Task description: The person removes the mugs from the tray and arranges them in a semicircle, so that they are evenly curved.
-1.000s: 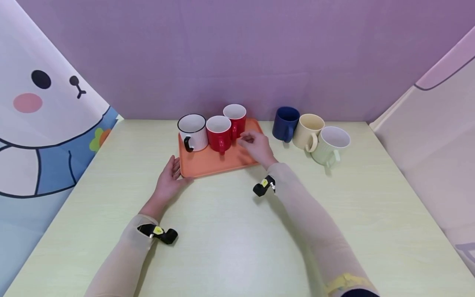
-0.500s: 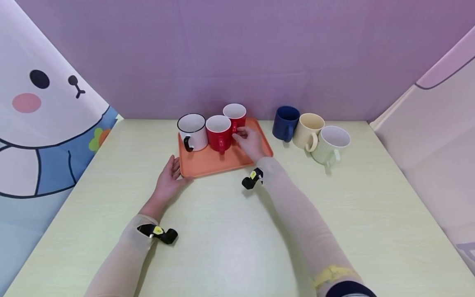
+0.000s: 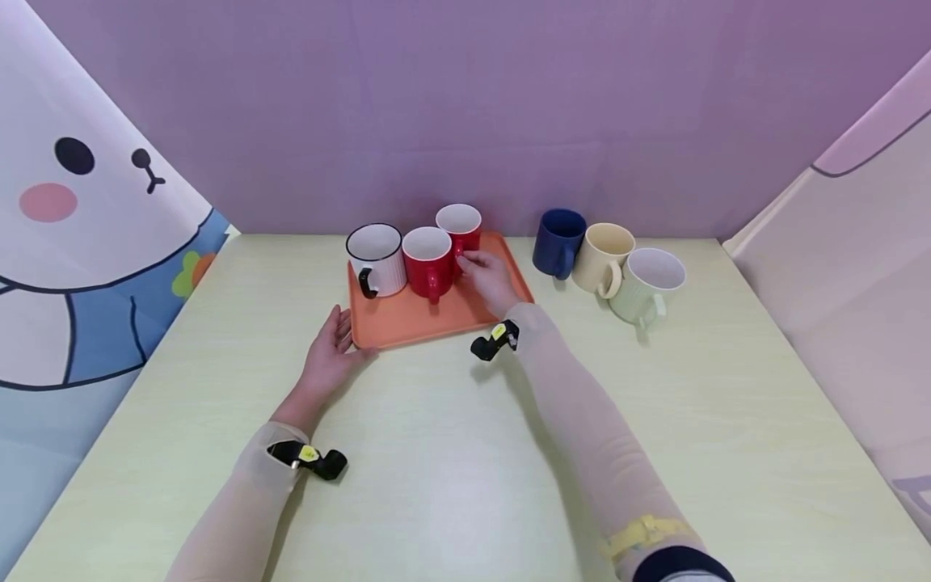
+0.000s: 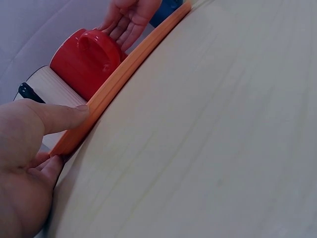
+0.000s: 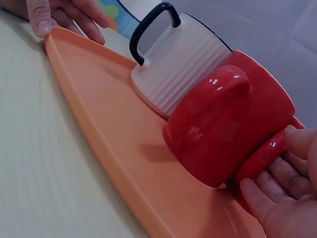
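Observation:
In the head view, my right hand (image 3: 489, 283) is at the rear red mug (image 3: 468, 238). Its thumb and fingers pinch that mug's handle (image 5: 262, 158), as the right wrist view shows. The mug stands upright on an orange tray (image 3: 407, 322), partly hidden by the front red mug (image 3: 427, 271). Left of these is a ribbed white mug (image 3: 389, 275) with a black rim and black handle. My left hand (image 3: 330, 356) holds the tray's near left corner, thumb on the front edge and fingers along the left side.
Right of the tray, a navy mug (image 3: 556, 249), a cream mug (image 3: 595, 267) and a pale green mug (image 3: 640, 291) stand close together on the light wooden table (image 3: 436, 453). A purple cloth backdrop (image 3: 465, 113) rises directly behind the tray and mugs.
My right hand has moved left and slightly away from me, from over the tray's right part to the rear red mug's handle. The left hand and mugs have stayed in place.

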{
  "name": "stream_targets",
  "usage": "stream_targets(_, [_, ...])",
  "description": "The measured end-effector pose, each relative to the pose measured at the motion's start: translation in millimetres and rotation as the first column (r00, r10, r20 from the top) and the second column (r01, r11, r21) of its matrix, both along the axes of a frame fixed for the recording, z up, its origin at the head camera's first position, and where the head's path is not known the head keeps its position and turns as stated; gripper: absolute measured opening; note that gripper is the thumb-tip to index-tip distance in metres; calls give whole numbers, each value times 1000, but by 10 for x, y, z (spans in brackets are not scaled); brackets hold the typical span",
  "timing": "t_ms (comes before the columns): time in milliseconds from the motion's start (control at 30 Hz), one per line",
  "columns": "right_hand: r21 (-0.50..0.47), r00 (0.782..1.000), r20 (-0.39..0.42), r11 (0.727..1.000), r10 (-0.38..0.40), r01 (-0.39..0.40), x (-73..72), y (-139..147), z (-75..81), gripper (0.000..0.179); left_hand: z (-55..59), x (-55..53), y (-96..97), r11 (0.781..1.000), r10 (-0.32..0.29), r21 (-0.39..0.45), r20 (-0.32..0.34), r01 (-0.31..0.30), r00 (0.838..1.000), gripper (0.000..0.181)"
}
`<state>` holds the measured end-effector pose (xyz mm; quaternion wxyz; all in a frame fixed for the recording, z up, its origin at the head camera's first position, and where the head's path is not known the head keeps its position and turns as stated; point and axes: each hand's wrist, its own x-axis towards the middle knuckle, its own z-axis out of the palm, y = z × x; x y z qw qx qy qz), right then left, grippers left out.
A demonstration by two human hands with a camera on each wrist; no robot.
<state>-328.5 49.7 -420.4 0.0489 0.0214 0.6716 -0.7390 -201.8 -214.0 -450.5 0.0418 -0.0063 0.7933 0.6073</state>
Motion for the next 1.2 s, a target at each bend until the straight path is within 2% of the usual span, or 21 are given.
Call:
stream_targets(100, [-42, 999, 42, 999, 4, -2, 3, -3, 26, 34, 5, 5, -6, 1000, 3, -5, 4, -3, 1000, 102])
stream_targets(300, [-27, 998, 66, 1000, -4, 6, -1, 6, 36, 36, 1, 13, -6, 1000, 4, -2, 9, -4, 1000, 102])
stream_targets(533, [0, 998, 53, 999, -42, 42, 10, 61, 42, 33, -2, 16, 8, 1000, 7, 2, 10, -7, 1000, 102])
stream_targets(767, [-51, 998, 33, 997, -62, 64, 41, 138, 81, 25, 22, 16, 10, 1000, 7, -10, 21, -7, 1000, 102])
stream_targets(1000, [-22, 997, 8, 997, -80, 80, 103, 220, 120, 23, 22, 14, 10, 1000, 5, -16, 18, -5, 1000, 101])
stream_targets(1200, [-65, 997, -14, 995, -82, 80, 174, 297, 136, 13, 9, 0, 0, 1000, 4, -15, 19, -4, 1000, 103])
